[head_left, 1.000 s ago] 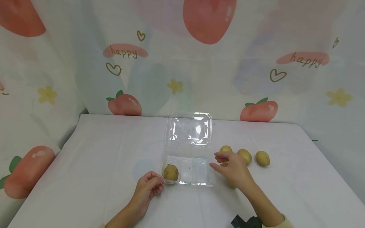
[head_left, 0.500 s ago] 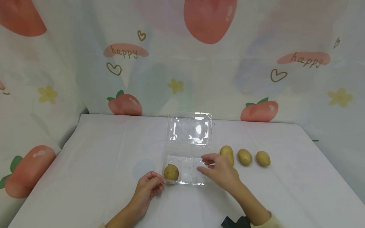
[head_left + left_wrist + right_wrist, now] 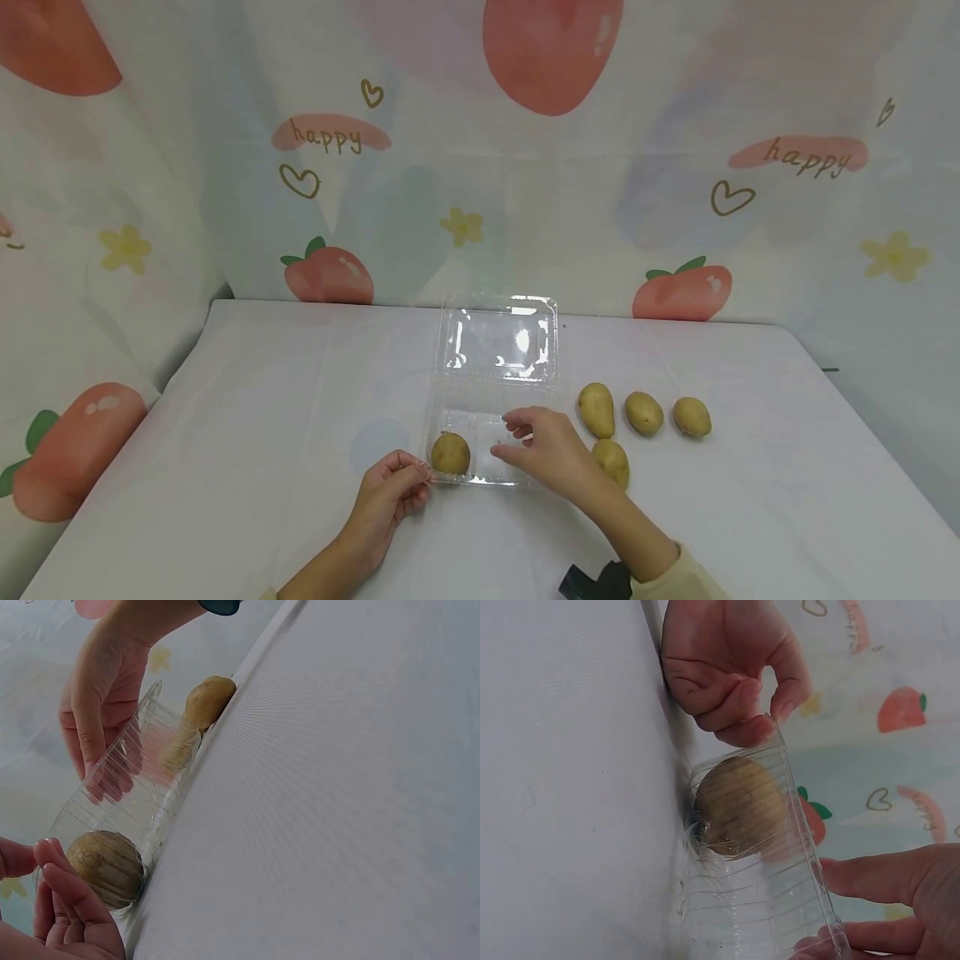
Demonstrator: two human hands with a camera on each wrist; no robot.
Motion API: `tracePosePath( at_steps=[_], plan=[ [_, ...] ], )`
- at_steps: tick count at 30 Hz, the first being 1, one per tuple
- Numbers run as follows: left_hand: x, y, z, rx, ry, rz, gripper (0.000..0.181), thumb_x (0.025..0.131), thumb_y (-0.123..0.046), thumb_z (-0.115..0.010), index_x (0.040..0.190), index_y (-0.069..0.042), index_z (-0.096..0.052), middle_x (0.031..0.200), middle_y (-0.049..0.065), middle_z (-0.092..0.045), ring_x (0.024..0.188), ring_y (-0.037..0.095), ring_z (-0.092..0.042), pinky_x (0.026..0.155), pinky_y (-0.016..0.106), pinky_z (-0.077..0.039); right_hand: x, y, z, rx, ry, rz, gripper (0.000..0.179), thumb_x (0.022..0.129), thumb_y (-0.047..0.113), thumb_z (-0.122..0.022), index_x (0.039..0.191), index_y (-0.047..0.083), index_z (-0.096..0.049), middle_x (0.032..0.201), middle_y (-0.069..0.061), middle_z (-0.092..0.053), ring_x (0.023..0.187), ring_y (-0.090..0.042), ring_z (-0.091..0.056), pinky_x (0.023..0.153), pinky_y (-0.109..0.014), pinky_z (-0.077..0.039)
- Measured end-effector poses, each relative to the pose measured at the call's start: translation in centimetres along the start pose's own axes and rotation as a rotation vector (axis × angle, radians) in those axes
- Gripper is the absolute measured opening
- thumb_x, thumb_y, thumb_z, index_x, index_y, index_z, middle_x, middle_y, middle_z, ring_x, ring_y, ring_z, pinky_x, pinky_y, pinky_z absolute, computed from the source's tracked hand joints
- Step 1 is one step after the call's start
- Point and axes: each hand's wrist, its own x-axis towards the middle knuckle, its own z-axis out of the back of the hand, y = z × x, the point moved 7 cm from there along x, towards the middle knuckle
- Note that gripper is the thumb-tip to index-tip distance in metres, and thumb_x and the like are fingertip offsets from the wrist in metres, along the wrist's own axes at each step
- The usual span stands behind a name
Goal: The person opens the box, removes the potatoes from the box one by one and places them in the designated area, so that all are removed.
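A clear plastic clamshell box (image 3: 498,337) lies with its lid folded back on the table. One potato (image 3: 451,454) sits in the left end of its base, also visible through the wall as a potato (image 3: 741,806) in the right wrist view. My left hand (image 3: 386,508) pinches the box's front left corner between thumb and fingertips. Over the base's right part is my right hand (image 3: 555,454), thumb and fingers apart with nothing between them. In the left wrist view, that right hand (image 3: 105,705) has its fingertips at the box's inside.
To the right of the box lie several more potatoes: a longer potato (image 3: 596,410), a round potato (image 3: 643,413), a far-right potato (image 3: 692,417) and a near potato (image 3: 611,463) partly behind my right forearm. A printed cloth (image 3: 540,208) hangs behind the table.
My right hand has moved left from beside the potatoes to over the box, uncovering the potatoes it hid. My left hand has stayed at the corner.
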Motion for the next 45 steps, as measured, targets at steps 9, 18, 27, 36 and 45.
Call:
tracePosePath(
  at_steps=[9, 18, 27, 36, 45],
  plan=[
    [0.1, -0.1, 0.0, 0.007, 0.01, -0.007, 0.007, 0.082, -0.007, -0.058, 0.082, -0.006, -0.051, 0.078, 0.004, -0.062, 0.064, 0.01, -0.052, 0.059, 0.021, -0.044, 0.5, 0.4, -1.2, 0.001, 0.03, 0.025, 0.04, 0.072, 0.015, -0.076, 0.103, -0.007, -0.062, 0.1, -0.014, -0.063, 0.088, -0.026, -0.06, 0.07, -0.03, -0.051],
    [0.1, -0.2, 0.0, 0.003, 0.001, 0.002, 0.007, 0.083, -0.006, -0.057, 0.083, -0.006, -0.051, 0.078, 0.004, -0.061, 0.064, 0.01, -0.052, 0.06, 0.021, -0.044, 0.9, 1.1, -2.2, 0.034, 0.07, 0.067, 0.041, 0.073, 0.014, -0.075, 0.104, -0.01, -0.061, 0.103, -0.019, -0.063, 0.09, -0.03, -0.06, 0.071, -0.034, -0.051],
    [0.1, -0.2, 0.0, 0.011, 0.001, 0.01, 0.006, 0.083, -0.007, -0.057, 0.083, -0.006, -0.051, 0.079, 0.004, -0.061, 0.065, 0.011, -0.052, 0.06, 0.021, -0.044, 1.3, 1.6, -3.5, 0.046, 0.136, 0.069, 0.044, 0.074, 0.019, -0.075, 0.106, -0.009, -0.061, 0.104, -0.018, -0.063, 0.09, -0.029, -0.061, 0.07, -0.033, -0.051],
    [0.1, 0.0, -0.1, -0.002, 0.021, 0.003, 0.006, 0.083, -0.006, -0.056, 0.08, -0.007, -0.051, 0.077, 0.003, -0.061, 0.064, 0.009, -0.052, 0.06, 0.021, -0.044, 1.5, 1.9, -4.7, 0.044, 0.181, 0.096, 0.044, 0.073, 0.023, -0.076, 0.104, -0.006, -0.062, 0.096, -0.012, -0.065, 0.085, -0.024, -0.063, 0.071, -0.032, -0.05],
    [0.1, 0.0, 0.0, 0.0, 0.018, 0.0, 0.006, 0.081, -0.007, -0.056, 0.08, -0.006, -0.05, 0.077, 0.004, -0.06, 0.063, 0.01, -0.053, 0.06, 0.021, -0.045, 2.1, 1.9, -5.4, 0.099, 0.237, 0.071, 0.043, 0.072, 0.022, -0.077, 0.103, -0.005, -0.064, 0.094, -0.009, -0.066, 0.082, -0.021, -0.063, 0.068, -0.028, -0.05]
  ],
)
